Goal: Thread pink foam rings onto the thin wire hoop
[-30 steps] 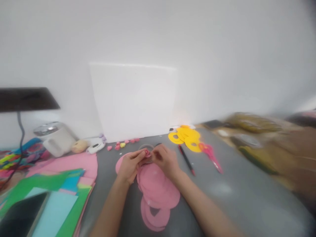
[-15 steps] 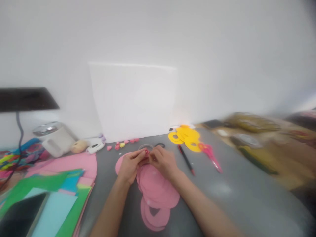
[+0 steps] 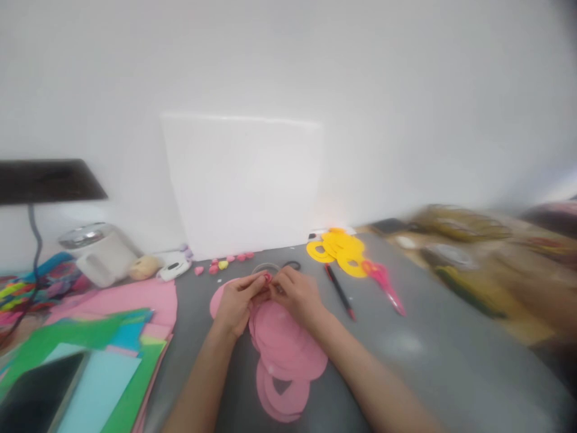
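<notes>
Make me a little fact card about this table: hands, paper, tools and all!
Left hand: holds a small pink roll
Right hand: close by the roll; grip hidden
Under the hands: pink paper shapes, piled up
Right side: yellow paper shapes, black-and-red pen, pink scissors
Left side: coloured paper sheets
Table: grey

Left hand and right hand are bare. Forearms are bare too, slim at wrists, widening toward the bottom edge.
</notes>
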{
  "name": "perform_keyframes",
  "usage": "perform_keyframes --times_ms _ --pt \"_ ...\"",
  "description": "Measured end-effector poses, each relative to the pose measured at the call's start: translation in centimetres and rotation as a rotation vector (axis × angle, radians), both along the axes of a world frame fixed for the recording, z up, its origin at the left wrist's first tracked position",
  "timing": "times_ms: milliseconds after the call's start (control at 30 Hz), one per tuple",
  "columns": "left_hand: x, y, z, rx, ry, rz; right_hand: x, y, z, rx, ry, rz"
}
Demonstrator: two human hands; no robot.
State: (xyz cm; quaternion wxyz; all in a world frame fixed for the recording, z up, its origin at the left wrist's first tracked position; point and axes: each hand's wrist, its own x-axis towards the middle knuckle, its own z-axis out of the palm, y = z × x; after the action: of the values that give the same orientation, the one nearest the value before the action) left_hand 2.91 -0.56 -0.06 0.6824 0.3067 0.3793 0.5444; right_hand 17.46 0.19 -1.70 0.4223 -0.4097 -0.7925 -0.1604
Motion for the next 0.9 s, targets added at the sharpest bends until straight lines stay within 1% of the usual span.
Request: perform_keyframes --times_ms 67,167,267,367,467,567,700,800,900 --pt "-0.1 0.0 0.1 -0.011 -0.015 0.003 0.2 0.1 -0.1 -0.019 -0.007 0.031" --pt "-0.3 0.1 0.3 -0.033 -0.058 0.019 0.5 0.1 -0.3 -0.065 0.011 0.118" --pt "-0.3 0.0 0.7 -0.040 -0.095 0.043 0.7 0.0 -0.3 -0.158 0.149 0.198" --pt "-0.2 -0.1 0.9 -0.018 -0.096 0.047 0.5 -0.3 0.1 -0.249 0.299 0.242" --pt "-0.1 -0.1 0.8 0.015 -0.029 0.062 0.2 -0.6 0.7 -0.370 0.466 0.264" --pt "-0.1 0.0 0.6 0.063 0.085 0.084 -0.2 -0.6 1.0 -0.586 0.670 0.270" --pt "0.1 0.0 0.4 0.114 0.175 0.060 -0.1 -0.2 0.9 -0.812 0.908 0.348" --pt "0.3 -0.2 0.4 0.135 0.192 0.039 0.0 0.0 0.7 -0.908 1.011 0.403" --pt "0.3 -0.2 0.3 0.140 0.227 0.044 0.1 0.1 0.7 -0.932 1.025 0.420"
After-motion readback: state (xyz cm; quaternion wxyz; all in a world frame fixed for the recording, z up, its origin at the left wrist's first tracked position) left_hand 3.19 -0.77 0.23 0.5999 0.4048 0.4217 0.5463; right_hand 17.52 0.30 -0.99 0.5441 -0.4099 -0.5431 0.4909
